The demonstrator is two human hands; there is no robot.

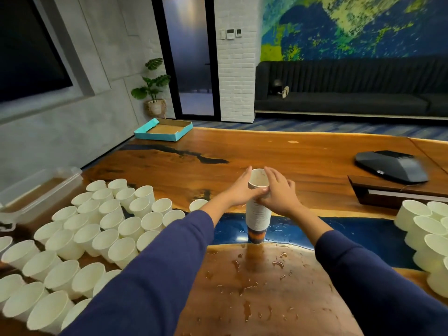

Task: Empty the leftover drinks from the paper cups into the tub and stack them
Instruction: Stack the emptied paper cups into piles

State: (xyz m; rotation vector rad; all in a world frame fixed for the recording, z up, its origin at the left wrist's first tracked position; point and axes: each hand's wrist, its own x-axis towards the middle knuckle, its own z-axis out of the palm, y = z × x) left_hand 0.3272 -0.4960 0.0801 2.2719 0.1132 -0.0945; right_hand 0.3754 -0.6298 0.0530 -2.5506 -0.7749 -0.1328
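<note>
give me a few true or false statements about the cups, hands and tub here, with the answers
1. Both hands are on the top of the cup stack. True: the left hand and right hand flank its top cup.
2. The tub sits on the right side of the table. False: it is at the far left.
3. The tub holds brown liquid. True.
4. The table is dry around the stack. False: drops and puddles lie near its base.
5. Loose cups crowd the left side of the table. True.
</note>
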